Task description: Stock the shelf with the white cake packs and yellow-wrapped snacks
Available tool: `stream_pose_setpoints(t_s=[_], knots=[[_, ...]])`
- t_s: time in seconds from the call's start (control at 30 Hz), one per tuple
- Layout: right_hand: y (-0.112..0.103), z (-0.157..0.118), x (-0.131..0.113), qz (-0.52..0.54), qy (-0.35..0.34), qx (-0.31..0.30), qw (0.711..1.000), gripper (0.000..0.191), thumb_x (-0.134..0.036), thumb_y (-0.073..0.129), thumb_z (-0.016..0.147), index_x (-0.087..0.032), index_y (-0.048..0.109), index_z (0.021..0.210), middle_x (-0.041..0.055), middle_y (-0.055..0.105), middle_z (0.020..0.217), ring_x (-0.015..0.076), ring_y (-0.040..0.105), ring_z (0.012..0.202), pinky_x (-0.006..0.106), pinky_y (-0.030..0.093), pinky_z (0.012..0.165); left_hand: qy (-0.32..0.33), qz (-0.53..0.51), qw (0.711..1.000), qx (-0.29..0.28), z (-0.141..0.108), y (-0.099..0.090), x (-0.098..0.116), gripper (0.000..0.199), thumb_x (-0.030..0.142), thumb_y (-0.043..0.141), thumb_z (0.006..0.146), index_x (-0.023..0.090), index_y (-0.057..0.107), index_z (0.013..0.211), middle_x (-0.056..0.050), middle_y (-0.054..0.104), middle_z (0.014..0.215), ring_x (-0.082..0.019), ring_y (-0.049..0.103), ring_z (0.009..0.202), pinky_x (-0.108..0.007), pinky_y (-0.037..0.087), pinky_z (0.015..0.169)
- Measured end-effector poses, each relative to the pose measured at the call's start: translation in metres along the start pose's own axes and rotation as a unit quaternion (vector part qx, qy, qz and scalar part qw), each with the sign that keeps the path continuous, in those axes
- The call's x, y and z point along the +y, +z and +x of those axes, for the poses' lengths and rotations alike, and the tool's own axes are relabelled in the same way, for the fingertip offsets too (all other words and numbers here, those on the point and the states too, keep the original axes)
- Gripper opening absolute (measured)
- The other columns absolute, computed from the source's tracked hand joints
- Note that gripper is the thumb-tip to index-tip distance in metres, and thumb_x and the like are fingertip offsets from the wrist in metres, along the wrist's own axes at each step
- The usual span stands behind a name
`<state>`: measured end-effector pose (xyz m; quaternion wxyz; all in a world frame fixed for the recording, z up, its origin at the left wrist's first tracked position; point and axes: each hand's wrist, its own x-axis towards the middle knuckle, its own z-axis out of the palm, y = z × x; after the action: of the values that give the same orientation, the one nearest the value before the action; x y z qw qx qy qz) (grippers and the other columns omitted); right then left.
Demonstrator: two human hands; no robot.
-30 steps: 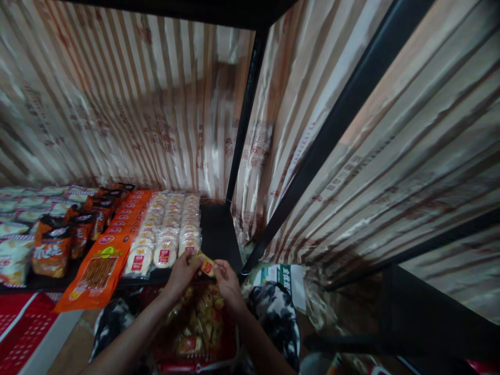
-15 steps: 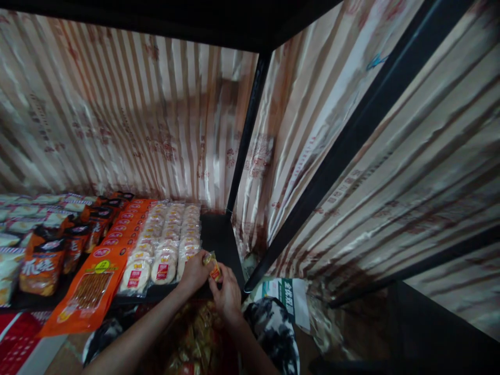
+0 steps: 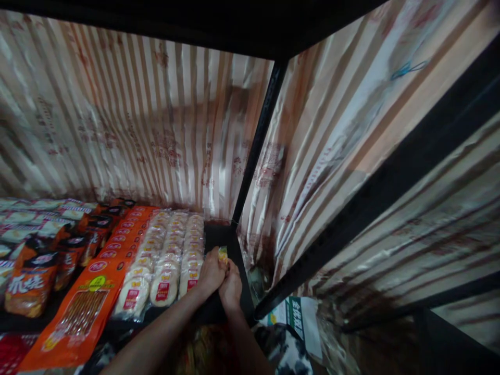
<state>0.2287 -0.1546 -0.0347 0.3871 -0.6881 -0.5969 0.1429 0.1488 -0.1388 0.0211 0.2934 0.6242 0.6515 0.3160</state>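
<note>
My left hand and my right hand are close together over the right end of the black shelf. Between them they grip a small yellow snack packet, whose top shows above the fingers. Just left of my hands stand rows of round white crackers in clear wrappers, with red labels. Below my forearms, other yellowish wrapped packets show dimly.
Orange snack bags with sticks, orange-brown bags and whitish packs line the shelf leftward. A black post and a diagonal black bar frame the right. Striped sheeting hangs behind.
My hands have moved slightly right and forward with the packet, farther over the shelf's right end. The view has shifted, and the shelf sits slightly lower in it.
</note>
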Motion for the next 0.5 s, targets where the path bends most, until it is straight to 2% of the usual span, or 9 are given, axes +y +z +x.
stream_pose_setpoints(t_s=[0.17,0.27,0.37,0.5], knots=[[0.018,0.027,-0.001,0.012,0.022,-0.005,1.0,0.04,-0.024,0.038,0.082,-0.009,0.058,0.113,0.0152,0.064,0.1,0.0234,0.063,0.088,0.03,0.046,0.075,0.014,-0.009,1.0,0.023,0.019,0.003,0.0,0.046,0.009,0.044,0.078,0.012,0.049,0.124,-0.013,0.055,0.126,-0.02,0.052,0.115,-0.03,0.039,0.1],[0.032,0.045,0.0,0.043,0.03,-0.001,0.999,0.038,-0.022,0.039,0.081,-0.011,0.06,0.111,0.0124,0.066,0.096,0.0221,0.063,0.087,0.029,0.047,0.076,0.012,-0.002,1.0,0.021,0.028,0.003,0.004,0.043,0.009,0.045,0.077,0.011,0.053,0.119,-0.014,0.056,0.122,-0.02,0.055,0.111,-0.029,0.04,0.098],[0.048,0.062,0.003,0.112,0.005,0.01,0.994,0.032,-0.018,0.043,0.077,-0.015,0.063,0.102,0.0087,0.067,0.091,0.0195,0.062,0.085,0.027,0.047,0.078,0.001,0.009,1.0,0.003,0.036,0.0,0.01,0.045,0.009,0.047,0.075,0.01,0.054,0.119,-0.014,0.06,0.118,-0.021,0.055,0.111,-0.027,0.04,0.098],[0.068,0.085,0.006,0.162,-0.026,0.024,0.986,0.025,-0.018,0.045,0.076,-0.017,0.066,0.09,0.0052,0.066,0.079,0.0182,0.062,0.077,0.025,0.048,0.071,-0.008,0.021,1.0,-0.02,0.048,-0.007,0.015,0.045,0.007,0.045,0.077,0.015,0.054,0.12,-0.01,0.062,0.118,-0.02,0.056,0.112,-0.026,0.04,0.097]])
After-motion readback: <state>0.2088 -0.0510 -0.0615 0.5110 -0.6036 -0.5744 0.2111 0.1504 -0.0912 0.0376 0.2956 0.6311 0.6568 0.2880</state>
